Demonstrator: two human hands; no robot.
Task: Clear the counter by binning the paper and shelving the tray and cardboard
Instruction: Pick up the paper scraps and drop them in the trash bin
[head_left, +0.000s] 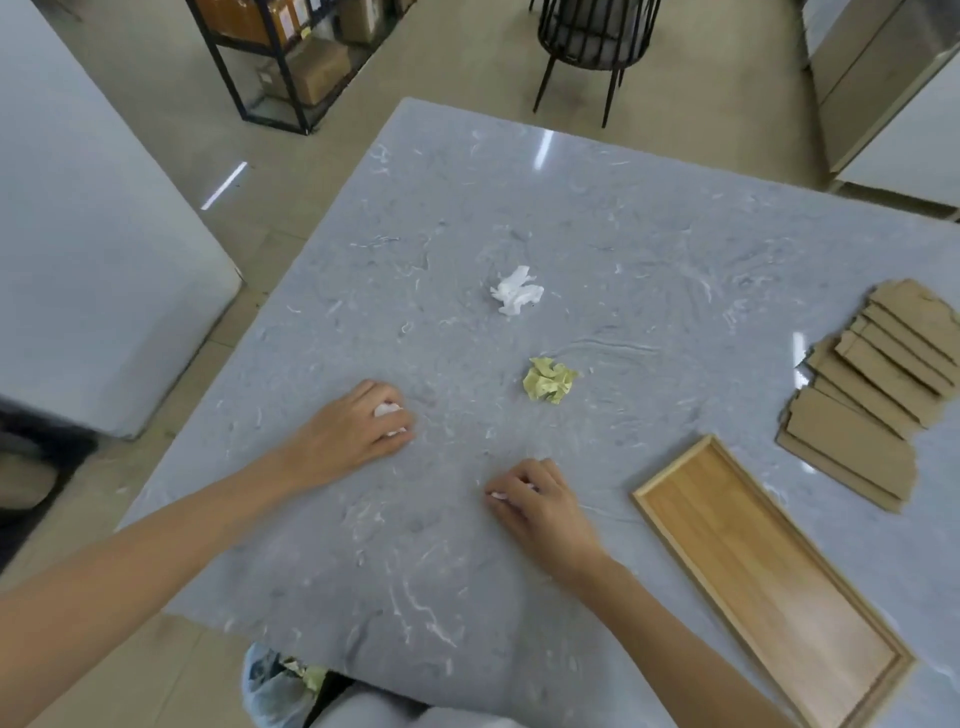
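On the grey marble counter (597, 218) my left hand (358, 426) is closed over a small white paper ball (388, 410). My right hand (535, 499) is closed on another scrap of white paper (500, 495) that peeks out at the fingertips. A crumpled white paper (517, 290) lies in the counter's middle, and a crumpled yellow paper (549, 380) lies nearer, between my hands and it. A long wooden tray (769, 582) sits empty at the right. Several fanned cardboard pieces (878, 384) lie beyond the tray at the right edge.
A bin lined with a plastic bag (275, 686) holding yellow paper stands below the counter's near edge. A black metal shelf rack with boxes (296, 57) stands on the floor at the back left. A black chair (587, 47) is behind the counter. A white unit (93, 234) stands left.
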